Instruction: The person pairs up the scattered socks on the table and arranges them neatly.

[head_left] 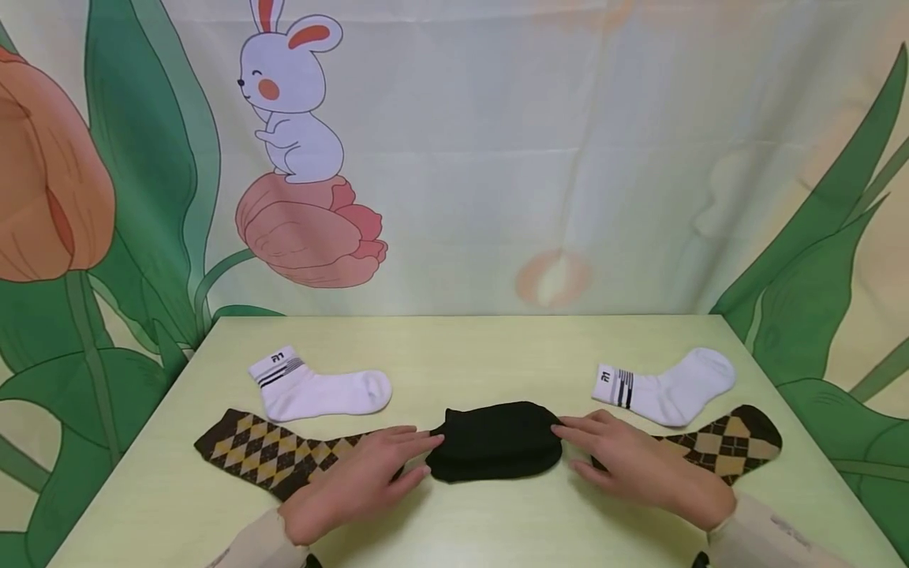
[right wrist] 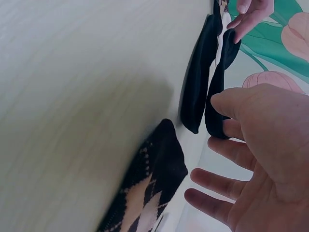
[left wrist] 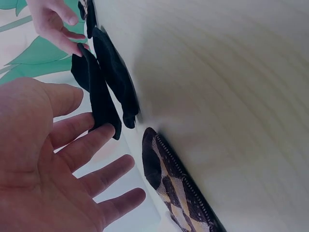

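Two black socks lie one over the other in the middle; the upper black sock (head_left: 497,430) mostly covers the lower black sock (right wrist: 195,77). In both wrist views a gap shows between them. My left hand (head_left: 376,473) touches the upper sock's left end, fingers mostly straight and spread, thumb apart in the head view. At the right end, my right hand (head_left: 632,457) touches it with extended fingertips. Part of the index finger is hidden by fabric in each wrist view. Beneath the left forearm lies an argyle sock (head_left: 248,450); another argyle sock (head_left: 738,442) lies partly behind the right hand.
A white striped sock (head_left: 327,394) lies at the back left of the pale table (head_left: 490,536). A second white sock (head_left: 667,386) is at the back right. Behind the table hangs a curtain (head_left: 461,158) printed with a rabbit and flowers.
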`<action>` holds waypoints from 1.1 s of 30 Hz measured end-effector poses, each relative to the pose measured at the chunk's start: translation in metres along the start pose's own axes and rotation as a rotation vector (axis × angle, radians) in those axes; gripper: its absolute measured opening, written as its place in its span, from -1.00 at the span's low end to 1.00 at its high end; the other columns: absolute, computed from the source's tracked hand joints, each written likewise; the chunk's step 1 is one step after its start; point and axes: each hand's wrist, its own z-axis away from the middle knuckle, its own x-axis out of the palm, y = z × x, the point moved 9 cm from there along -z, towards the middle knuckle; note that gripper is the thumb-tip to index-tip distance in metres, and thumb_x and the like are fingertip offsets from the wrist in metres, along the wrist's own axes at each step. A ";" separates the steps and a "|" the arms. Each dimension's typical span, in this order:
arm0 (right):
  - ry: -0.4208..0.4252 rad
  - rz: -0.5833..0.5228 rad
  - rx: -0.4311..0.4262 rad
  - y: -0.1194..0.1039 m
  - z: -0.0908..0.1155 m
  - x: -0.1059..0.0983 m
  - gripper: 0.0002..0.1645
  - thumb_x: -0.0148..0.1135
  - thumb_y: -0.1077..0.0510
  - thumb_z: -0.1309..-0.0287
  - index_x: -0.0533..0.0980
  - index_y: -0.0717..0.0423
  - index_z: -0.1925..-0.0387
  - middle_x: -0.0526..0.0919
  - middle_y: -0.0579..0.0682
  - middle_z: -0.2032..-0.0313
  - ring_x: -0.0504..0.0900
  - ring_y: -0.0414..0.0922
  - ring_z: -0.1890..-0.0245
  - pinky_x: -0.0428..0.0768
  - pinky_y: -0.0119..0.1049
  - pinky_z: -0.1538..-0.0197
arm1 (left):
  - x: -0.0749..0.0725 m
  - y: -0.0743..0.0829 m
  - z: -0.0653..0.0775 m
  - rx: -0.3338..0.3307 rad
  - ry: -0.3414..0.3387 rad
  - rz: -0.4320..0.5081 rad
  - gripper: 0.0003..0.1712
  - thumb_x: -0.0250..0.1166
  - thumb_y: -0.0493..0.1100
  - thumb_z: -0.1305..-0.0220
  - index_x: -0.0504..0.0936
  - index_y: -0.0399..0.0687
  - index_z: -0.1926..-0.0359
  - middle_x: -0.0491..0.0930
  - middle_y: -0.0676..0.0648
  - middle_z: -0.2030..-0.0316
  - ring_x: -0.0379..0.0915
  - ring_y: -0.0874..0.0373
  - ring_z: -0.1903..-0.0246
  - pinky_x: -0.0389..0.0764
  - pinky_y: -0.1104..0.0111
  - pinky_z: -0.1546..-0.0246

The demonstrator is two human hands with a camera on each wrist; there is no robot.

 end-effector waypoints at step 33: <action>-0.048 0.053 -0.044 -0.007 0.001 0.016 -0.45 0.31 0.03 -0.37 0.54 0.14 -0.30 0.49 0.14 -0.36 0.57 0.06 -0.13 0.62 -0.03 -0.08 | 0.017 -0.004 0.006 -0.063 -0.115 -0.025 -0.49 0.23 -0.10 -0.50 0.52 -0.12 -0.38 0.49 -0.18 -0.35 0.31 -0.24 -0.39 0.31 -0.13 -0.37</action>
